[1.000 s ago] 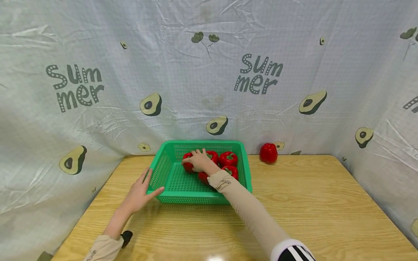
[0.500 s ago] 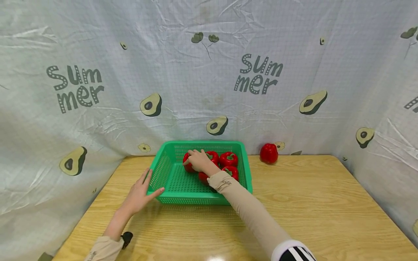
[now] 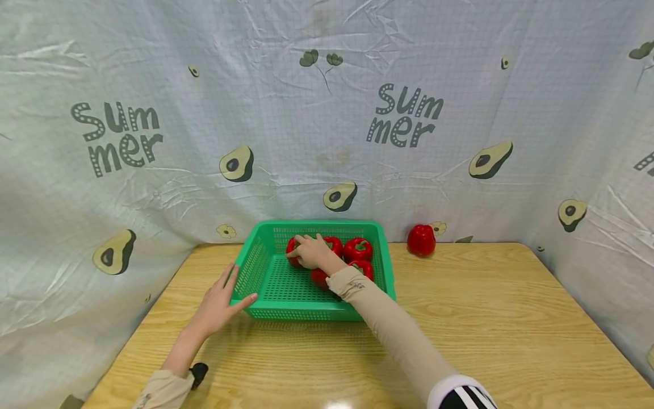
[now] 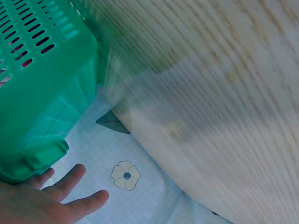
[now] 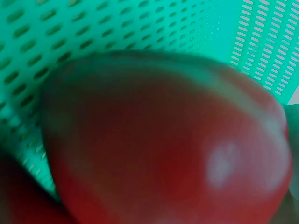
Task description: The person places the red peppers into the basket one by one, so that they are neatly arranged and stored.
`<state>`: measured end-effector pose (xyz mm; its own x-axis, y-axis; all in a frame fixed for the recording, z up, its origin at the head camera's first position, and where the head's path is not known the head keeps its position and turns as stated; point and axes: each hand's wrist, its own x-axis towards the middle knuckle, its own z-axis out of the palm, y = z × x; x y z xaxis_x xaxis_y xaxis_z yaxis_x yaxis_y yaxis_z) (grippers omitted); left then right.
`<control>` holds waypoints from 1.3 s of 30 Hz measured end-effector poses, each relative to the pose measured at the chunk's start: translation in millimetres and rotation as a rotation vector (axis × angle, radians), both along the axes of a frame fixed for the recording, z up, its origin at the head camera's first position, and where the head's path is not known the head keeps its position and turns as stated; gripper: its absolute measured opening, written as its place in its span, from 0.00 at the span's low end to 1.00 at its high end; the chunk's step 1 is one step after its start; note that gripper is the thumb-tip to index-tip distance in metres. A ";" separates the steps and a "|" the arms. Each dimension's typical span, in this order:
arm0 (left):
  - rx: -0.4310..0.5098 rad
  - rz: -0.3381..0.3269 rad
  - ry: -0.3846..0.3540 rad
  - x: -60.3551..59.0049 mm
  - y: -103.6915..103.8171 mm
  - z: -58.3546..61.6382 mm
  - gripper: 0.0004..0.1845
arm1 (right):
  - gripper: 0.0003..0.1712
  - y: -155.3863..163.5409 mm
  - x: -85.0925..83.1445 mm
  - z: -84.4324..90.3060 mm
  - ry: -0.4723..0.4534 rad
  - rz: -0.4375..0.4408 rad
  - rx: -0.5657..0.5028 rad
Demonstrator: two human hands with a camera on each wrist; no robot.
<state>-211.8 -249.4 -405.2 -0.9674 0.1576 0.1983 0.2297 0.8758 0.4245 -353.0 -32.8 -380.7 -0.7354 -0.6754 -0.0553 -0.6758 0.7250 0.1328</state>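
A green plastic basket [image 3: 314, 304] stands on the table with several red bell peppers inside. Over its left part my right hand [image 3: 314, 251] reaches in and grips the leftmost bell pepper [image 3: 292, 247], whose right side the hand partly covers. That same bell pepper [image 5: 173, 144] fills most of the right wrist view, with part of the hand at the right edge. My left hand [image 3: 214, 307] lies spread at the basket's front left corner, thumb along the front rim. In the left wrist view, straight fingers of the left hand [image 4: 49, 200] show beside the basket wall [image 4: 51, 88].
Outside the basket, another red bell pepper [image 3: 421, 240] sits at the table's back edge, right of it. The wooden table [image 3: 485, 318] stretches to the right and front. A patterned white cloth [image 3: 286, 113] hangs behind and at both sides.
My right hand's fingers have shifted slightly on the leftmost bell pepper, and more of its red top shows. The left hand and the basket stay where they were.
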 end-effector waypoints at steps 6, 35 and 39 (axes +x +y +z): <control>0.001 -0.001 0.003 0.2 0.4 -0.6 0.47 | 0.21 15.2 6.6 14.2 0.001 0.045 -0.046; -0.007 -0.011 0.015 1.6 3.8 3.2 0.47 | 0.19 168.7 37.1 55.7 0.195 0.154 -0.196; -0.006 -0.010 0.015 1.2 4.1 2.5 0.47 | 0.18 195.3 31.6 40.7 0.252 0.136 -0.267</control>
